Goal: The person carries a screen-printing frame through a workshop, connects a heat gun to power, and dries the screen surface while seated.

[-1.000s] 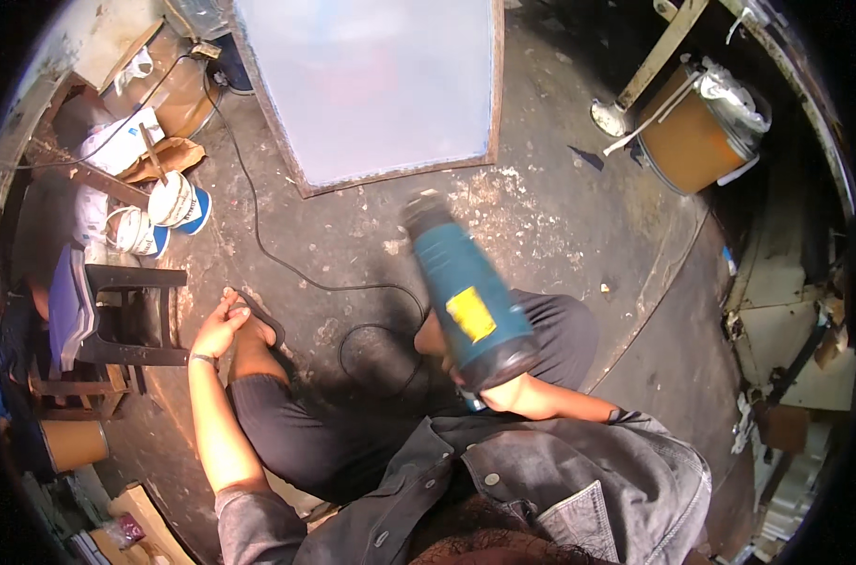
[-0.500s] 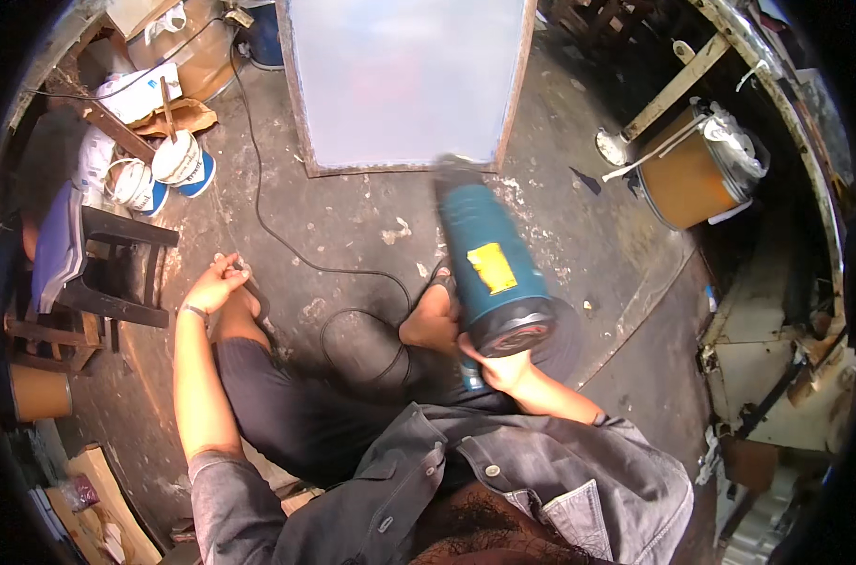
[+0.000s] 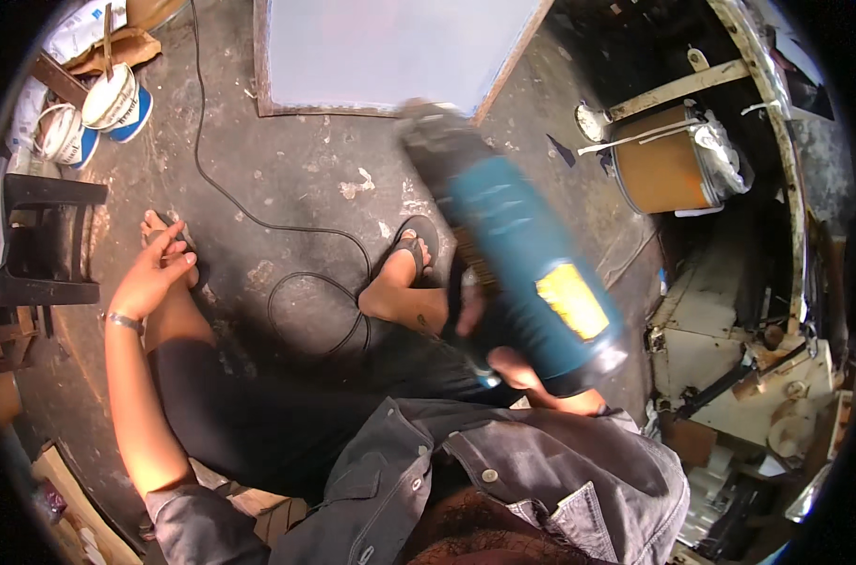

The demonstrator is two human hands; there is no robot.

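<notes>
My right hand is wrapped around the handle of a teal heat gun with a yellow label; the gun's body hides much of that hand. Blurred by motion, the gun tilts with its dark nozzle up and to the left, close to the lower edge of a wood-framed panel with a pale, cloudy surface. Over my left shin, my left hand hangs with its fingers apart and nothing in them. A black cord runs across the floor and coils beside my right foot.
Two white-and-blue tubs stand at the upper left, above a dark plastic stool. On the right are a brown drum with plastic on top and a metal table leg. Cluttered pale machinery lies at the lower right.
The heat gun has swung to a steeper slant and looks larger, nearer the camera. The whole view has shifted, so floor things sit higher and further left. My left hand stays by my left shin.
</notes>
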